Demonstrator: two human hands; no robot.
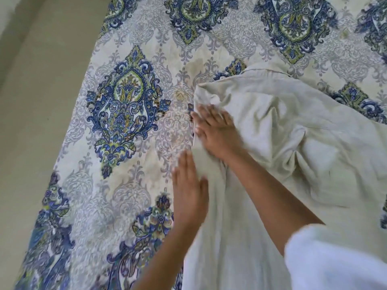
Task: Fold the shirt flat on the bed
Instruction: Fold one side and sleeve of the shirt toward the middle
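Past the sleeve (335, 260), left grip (189, 191) and, farther, right grip (215, 130) press flat, released, on the left edge of the shirt (272, 126) on the bed (129, 59).

Plain beige floor (31, 122) at left.

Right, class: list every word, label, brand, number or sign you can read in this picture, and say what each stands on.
None: no text is readable anywhere.
Crumpled off-white fabric shirt: no label, brand or print shows.
White bedspread with blue and green paisley medallions: pattern only, no lettering.
The left hand and right hand cover part of the shirt's edge.
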